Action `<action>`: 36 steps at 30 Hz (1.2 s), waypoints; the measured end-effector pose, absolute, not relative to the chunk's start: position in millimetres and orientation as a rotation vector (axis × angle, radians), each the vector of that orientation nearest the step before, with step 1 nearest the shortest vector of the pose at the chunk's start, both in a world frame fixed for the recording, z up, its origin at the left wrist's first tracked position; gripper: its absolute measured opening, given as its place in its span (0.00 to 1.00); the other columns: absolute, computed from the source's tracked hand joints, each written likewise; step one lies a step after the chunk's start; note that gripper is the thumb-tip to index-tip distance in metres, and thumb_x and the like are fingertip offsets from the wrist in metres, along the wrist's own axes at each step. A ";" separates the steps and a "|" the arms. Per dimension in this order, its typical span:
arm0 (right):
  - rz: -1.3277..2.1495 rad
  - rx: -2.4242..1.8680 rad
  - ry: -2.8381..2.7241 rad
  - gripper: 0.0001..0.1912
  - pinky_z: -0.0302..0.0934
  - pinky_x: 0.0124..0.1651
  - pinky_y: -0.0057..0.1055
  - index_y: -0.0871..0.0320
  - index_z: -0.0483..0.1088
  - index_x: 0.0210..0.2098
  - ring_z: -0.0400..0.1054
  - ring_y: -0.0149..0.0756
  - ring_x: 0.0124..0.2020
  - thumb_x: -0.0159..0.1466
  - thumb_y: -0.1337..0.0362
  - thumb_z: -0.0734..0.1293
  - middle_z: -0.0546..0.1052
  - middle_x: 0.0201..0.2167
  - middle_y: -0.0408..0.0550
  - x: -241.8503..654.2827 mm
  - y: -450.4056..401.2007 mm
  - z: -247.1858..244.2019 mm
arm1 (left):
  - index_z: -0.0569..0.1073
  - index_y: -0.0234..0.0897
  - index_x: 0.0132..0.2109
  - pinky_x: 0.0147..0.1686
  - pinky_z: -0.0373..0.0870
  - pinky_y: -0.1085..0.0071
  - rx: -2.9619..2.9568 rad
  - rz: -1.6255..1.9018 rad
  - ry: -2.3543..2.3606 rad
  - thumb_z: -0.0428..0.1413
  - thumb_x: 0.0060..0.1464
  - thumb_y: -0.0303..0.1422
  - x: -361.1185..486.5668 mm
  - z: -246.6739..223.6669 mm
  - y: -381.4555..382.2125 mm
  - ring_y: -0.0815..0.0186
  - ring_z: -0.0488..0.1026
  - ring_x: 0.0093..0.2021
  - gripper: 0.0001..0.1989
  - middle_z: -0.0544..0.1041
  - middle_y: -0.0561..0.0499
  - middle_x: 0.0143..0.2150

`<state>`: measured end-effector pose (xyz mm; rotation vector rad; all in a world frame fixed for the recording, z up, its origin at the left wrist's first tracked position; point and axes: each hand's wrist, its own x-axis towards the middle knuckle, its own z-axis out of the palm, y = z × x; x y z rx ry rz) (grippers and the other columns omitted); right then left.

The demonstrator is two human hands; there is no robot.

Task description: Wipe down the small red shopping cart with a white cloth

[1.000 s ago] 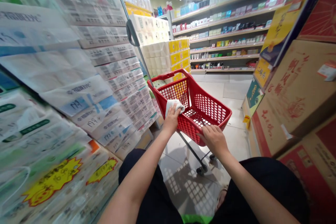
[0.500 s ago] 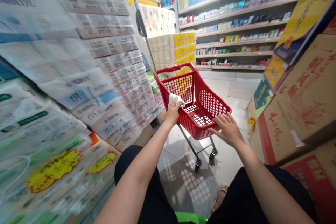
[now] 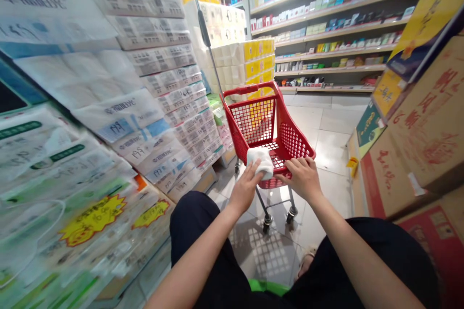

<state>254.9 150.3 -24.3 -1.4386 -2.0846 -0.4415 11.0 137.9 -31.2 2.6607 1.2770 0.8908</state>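
Note:
A red plastic shopping cart [image 3: 253, 116] on grey metal legs stands in front of me, its basket holding nothing I can see. My left hand [image 3: 248, 183] presses a white cloth [image 3: 260, 161] against the left front corner of the basket rim, fingers bent over the cloth. Over the front rim at the right, my right hand [image 3: 302, 176] grips the edge, its fingers curled across the top and the thumb toward the near side. A thin pole [image 3: 215, 67] with a black sleeve rises from the cart's left rear.
Stacked tissue packs [image 3: 145, 120] line the left side. Cardboard boxes [image 3: 431, 120] are piled on the right. Shelves [image 3: 333, 34] of small goods stand at the back, beyond the tiled floor [image 3: 335, 120]. Something green [image 3: 266, 287] shows between my legs.
My left hand has slid the cloth along the rim toward me and rightward, to the front corner. The right hand has closed further over the front rim, and the cart has turned slightly.

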 end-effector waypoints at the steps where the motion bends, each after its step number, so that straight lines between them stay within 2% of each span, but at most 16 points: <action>1: -0.412 -1.394 -2.117 0.16 0.51 0.55 0.43 0.54 0.71 0.43 0.66 0.44 0.43 0.66 0.50 0.64 0.77 0.39 0.50 258.0 150.5 -23.9 | 0.61 0.49 0.67 0.71 0.52 0.59 2.667 0.877 1.288 0.41 0.64 0.20 1.9 -28.7 143.7 0.63 0.43 0.74 0.29 0.48 0.58 0.74; 4: -0.419 -1.338 -2.125 0.14 0.53 0.55 0.40 0.54 0.70 0.46 0.65 0.44 0.53 0.67 0.52 0.64 0.77 0.48 0.50 273.4 154.0 -23.9 | 0.60 0.51 0.68 0.70 0.55 0.61 2.623 0.872 1.380 0.43 0.64 0.21 -17.2 -20.7 162.7 0.63 0.49 0.73 0.29 0.49 0.58 0.74; 7: -0.526 -1.372 -2.045 0.11 0.47 0.62 0.46 0.53 0.70 0.43 0.59 0.47 0.62 0.68 0.55 0.63 0.77 0.48 0.49 284.0 160.3 -27.6 | 0.60 0.49 0.68 0.69 0.58 0.60 2.552 0.899 1.504 0.43 0.64 0.22 -18.4 -17.5 172.2 0.62 0.51 0.72 0.29 0.50 0.56 0.74; 9: -0.557 -1.373 -2.016 0.10 0.43 0.65 0.49 0.53 0.70 0.43 0.57 0.48 0.63 0.68 0.56 0.63 0.78 0.45 0.49 283.7 164.7 -31.6 | 0.60 0.46 0.68 0.69 0.58 0.58 2.525 0.918 1.598 0.42 0.63 0.20 -10.8 -18.9 170.3 0.61 0.50 0.73 0.29 0.49 0.54 0.74; 12: -0.550 -1.396 -1.978 0.09 0.44 0.67 0.49 0.54 0.70 0.41 0.55 0.48 0.64 0.67 0.56 0.63 0.77 0.43 0.50 277.3 169.0 -36.6 | 0.61 0.41 0.67 0.70 0.56 0.55 2.590 0.905 1.671 0.42 0.60 0.18 5.7 -23.5 157.8 0.59 0.44 0.74 0.30 0.48 0.51 0.74; 15: -0.529 -1.405 -1.975 0.08 0.44 0.68 0.50 0.54 0.69 0.41 0.55 0.49 0.64 0.67 0.57 0.63 0.77 0.42 0.50 271.5 169.6 -38.9 | 0.64 0.37 0.64 0.71 0.54 0.55 2.722 0.832 1.665 0.43 0.60 0.18 25.9 -26.8 141.7 0.58 0.41 0.74 0.27 0.47 0.50 0.75; 20: -0.425 -1.355 -1.968 0.08 0.45 0.69 0.51 0.55 0.69 0.43 0.54 0.49 0.66 0.66 0.62 0.63 0.75 0.43 0.53 264.6 168.6 -43.8 | 0.66 0.34 0.62 0.69 0.57 0.55 2.865 0.751 1.588 0.46 0.62 0.24 76.7 -28.3 124.9 0.55 0.48 0.73 0.21 0.48 0.45 0.74; 24: -0.207 -1.202 -1.958 0.18 0.53 0.67 0.45 0.57 0.66 0.54 0.51 0.46 0.68 0.64 0.64 0.61 0.73 0.50 0.55 265.8 168.2 -44.8 | 0.62 0.32 0.64 0.66 0.59 0.50 2.823 0.784 1.642 0.51 0.61 0.28 114.6 -25.3 118.0 0.48 0.51 0.72 0.25 0.48 0.36 0.73; 27: -0.057 -1.132 -1.925 0.33 0.51 0.68 0.49 0.57 0.54 0.66 0.49 0.47 0.69 0.63 0.59 0.63 0.65 0.62 0.55 270.6 162.2 -36.7 | 0.59 0.32 0.65 0.66 0.58 0.47 2.725 0.797 1.535 0.56 0.54 0.28 121.0 -15.9 114.4 0.45 0.50 0.72 0.32 0.46 0.34 0.74; 29: -0.049 -1.153 -1.909 0.35 0.43 0.70 0.54 0.54 0.51 0.68 0.48 0.49 0.70 0.64 0.56 0.62 0.61 0.66 0.52 270.7 155.7 -28.9 | 0.58 0.34 0.64 0.67 0.58 0.48 2.635 0.865 1.367 0.55 0.52 0.26 115.4 -6.9 114.8 0.47 0.47 0.72 0.32 0.45 0.35 0.74; 31: -0.122 -1.197 -1.915 0.31 0.37 0.71 0.57 0.50 0.56 0.67 0.47 0.50 0.70 0.66 0.54 0.61 0.61 0.67 0.49 265.9 149.5 -22.1 | 0.59 0.36 0.61 0.66 0.60 0.52 2.497 1.007 1.243 0.51 0.53 0.24 105.4 2.4 119.5 0.53 0.47 0.73 0.27 0.47 0.38 0.73; 34: -0.239 -1.261 -1.957 0.26 0.42 0.69 0.52 0.49 0.64 0.62 0.51 0.50 0.68 0.66 0.51 0.62 0.62 0.66 0.49 252.0 144.4 -17.2 | 0.61 0.38 0.57 0.64 0.65 0.58 2.290 1.232 1.258 0.45 0.57 0.22 86.3 12.4 135.7 0.61 0.54 0.70 0.21 0.54 0.41 0.70; 36: -0.284 -1.312 -1.972 0.26 0.48 0.66 0.49 0.51 0.67 0.60 0.57 0.50 0.64 0.65 0.49 0.64 0.64 0.65 0.51 241.7 144.4 -17.6 | 0.62 0.39 0.58 0.66 0.62 0.58 2.306 1.241 1.332 0.42 0.62 0.24 72.9 13.7 150.1 0.62 0.57 0.69 0.19 0.60 0.43 0.68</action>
